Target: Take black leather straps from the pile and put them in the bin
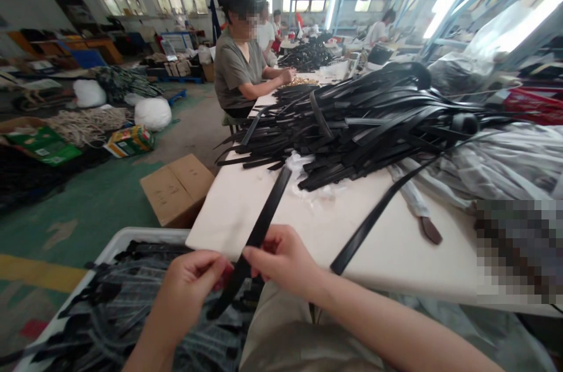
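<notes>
A black flat strap [266, 208] slants over the near edge of the white table, its lower end hanging above a bin. My right hand [285, 254] pinches it around the middle between thumb and fingers. My left hand [189, 284] is closed at the strap's left edge, thumb against the curled fingers. Its fingertips look reddish and blurred, so what they grip cannot be made out. To the right, another black strap [365, 228] lies with its end near the table edge. A large heap of black straps [352, 125] covers the table ahead.
A white-rimmed bin [145, 235] full of black straps and clear plastic stands below left. Beyond it sits a cardboard box [178, 187]. A brown-tipped tool [430, 230] lies right on the table [303, 249]. A co-worker in grey [240, 64] sits farther along the left side.
</notes>
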